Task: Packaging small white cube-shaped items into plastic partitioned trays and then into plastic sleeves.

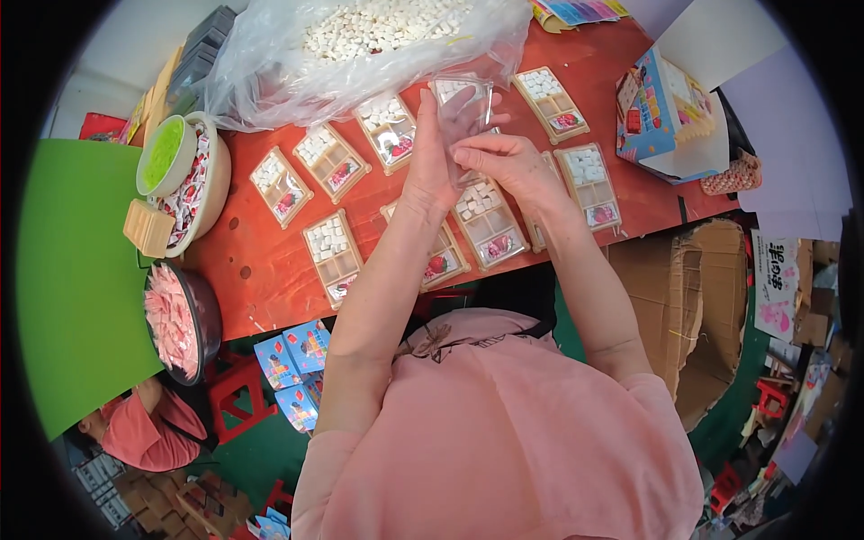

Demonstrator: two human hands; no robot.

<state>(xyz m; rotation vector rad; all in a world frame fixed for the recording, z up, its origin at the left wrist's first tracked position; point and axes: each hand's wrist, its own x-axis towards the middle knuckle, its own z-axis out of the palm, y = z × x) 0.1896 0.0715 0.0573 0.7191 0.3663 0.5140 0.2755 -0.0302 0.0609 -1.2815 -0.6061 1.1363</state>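
My left hand holds a thin clear plastic cover, its fingers showing behind it. My right hand pinches the lower right part of the same cover. Below them lies a beige compartment tray with white cubes and a packet with a red strawberry print. More such trays are spread around, such as one tray left of my hands and another tray to the right. My forearms partly hide several trays.
A clear bag of white cubes lies at the back of the red table. On the left are a bowl of green pieces, a tub of packets and a dark basin. Right are a blue printed box and a cardboard carton.
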